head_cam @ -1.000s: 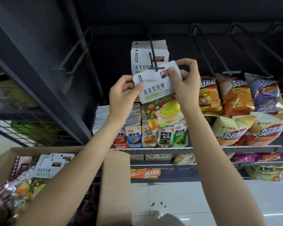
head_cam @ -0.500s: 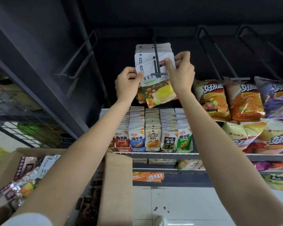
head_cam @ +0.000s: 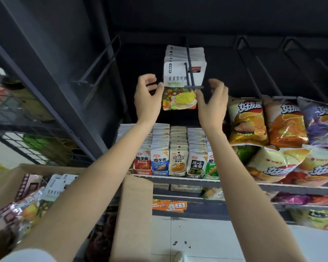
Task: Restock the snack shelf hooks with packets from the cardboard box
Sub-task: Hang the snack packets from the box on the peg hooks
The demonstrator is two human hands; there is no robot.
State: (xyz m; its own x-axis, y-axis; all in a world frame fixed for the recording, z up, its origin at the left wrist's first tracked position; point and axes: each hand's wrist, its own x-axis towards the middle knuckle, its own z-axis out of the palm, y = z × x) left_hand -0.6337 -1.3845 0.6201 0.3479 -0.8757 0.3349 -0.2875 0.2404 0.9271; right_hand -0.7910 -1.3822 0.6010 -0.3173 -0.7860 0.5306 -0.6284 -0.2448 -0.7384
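Hanging on the black metal hook (head_cam: 190, 72), the white fruit-printed packet (head_cam: 180, 86) sits between left hand (head_cam: 147, 97) and right hand (head_cam: 212, 103), fingers loosely spread, holding nothing.

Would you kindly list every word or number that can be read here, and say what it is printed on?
"星星型软糖": front candy packet on the hook.
"2.5": orange price tag on the lower shelf edge.
"好友趣": yellow chip bag.
"魔芋爽": red pouch and blue pouch.
"风吃海带": black-label pouch.
Small print on all packets, and the labels in the cardboard box, are too blurred to read.
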